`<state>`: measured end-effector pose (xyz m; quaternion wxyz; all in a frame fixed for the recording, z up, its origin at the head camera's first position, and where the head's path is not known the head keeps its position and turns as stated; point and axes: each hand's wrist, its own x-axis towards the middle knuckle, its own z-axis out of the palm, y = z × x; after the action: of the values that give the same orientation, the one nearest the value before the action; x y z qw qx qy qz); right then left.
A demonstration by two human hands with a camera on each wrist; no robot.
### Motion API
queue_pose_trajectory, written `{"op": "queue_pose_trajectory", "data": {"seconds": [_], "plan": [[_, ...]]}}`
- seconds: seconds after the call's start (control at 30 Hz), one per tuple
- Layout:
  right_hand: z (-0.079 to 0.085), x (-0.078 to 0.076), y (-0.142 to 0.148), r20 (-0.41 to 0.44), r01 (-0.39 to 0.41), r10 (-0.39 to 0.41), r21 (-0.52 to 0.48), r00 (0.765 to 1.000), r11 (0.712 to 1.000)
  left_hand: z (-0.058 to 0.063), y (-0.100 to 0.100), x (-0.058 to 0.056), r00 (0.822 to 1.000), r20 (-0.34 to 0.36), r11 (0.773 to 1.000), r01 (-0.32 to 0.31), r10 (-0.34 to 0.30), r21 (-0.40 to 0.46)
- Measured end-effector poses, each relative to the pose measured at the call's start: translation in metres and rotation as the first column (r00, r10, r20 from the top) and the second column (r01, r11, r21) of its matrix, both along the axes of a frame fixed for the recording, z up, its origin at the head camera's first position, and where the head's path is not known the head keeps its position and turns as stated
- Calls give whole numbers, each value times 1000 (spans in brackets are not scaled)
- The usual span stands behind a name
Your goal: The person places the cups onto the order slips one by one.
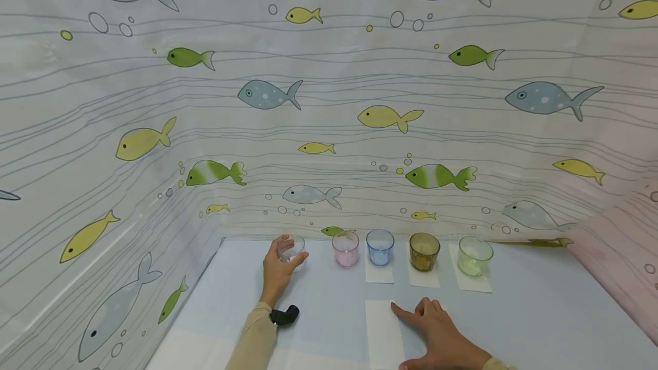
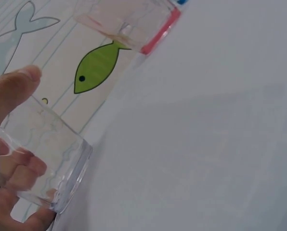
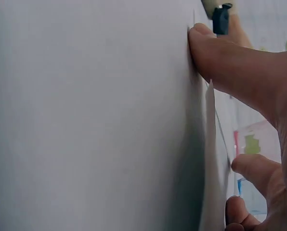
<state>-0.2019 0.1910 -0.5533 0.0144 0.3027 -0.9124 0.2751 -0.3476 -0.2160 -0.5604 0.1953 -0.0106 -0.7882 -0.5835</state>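
Note:
My left hand (image 1: 280,270) is around a clear glass (image 1: 292,249) at the table's back left, thumb on one side and fingers on the other. In the left wrist view the clear glass (image 2: 47,154) stands upright on the table, with fingers showing through its wall. My right hand (image 1: 437,333) is at a white paper strip (image 1: 382,333) near the front. Its index fingertip touches the strip's far right corner, and the thumb lies by the near end. The right wrist view shows the paper's edge (image 3: 210,159) lifted slightly beside the thumb.
A pink glass (image 1: 345,250), a blue glass (image 1: 380,248), an amber glass (image 1: 424,252) and a green glass (image 1: 474,257) stand along the back. White paper pieces lie under the last three. A fish-patterned curtain (image 1: 329,84) surrounds the light table (image 1: 319,313).

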Motion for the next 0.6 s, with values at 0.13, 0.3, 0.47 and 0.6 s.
{"op": "queue_pose_trajectory", "data": {"seconds": [0.13, 0.3, 0.47, 0.6], "plan": [[0, -1, 0, -6, -5, 5, 45, 1000, 999, 1, 0, 1, 1000, 4, 1000, -5, 5, -7], [-4, -4, 1, -59, -24, 28, 72, 998, 997, 0, -1, 1, 1000, -1, 1000, -9, 9, -19], [-10, -5, 2, -51, -19, 23, 61, 998, 998, -3, -2, 2, 1000, 4, 1000, -11, 11, -27], [-6, -3, 1, -21, -8, 9, 53, 1000, 999, -2, -2, 3, 1000, 1, 1000, 6, -6, -20]]}}
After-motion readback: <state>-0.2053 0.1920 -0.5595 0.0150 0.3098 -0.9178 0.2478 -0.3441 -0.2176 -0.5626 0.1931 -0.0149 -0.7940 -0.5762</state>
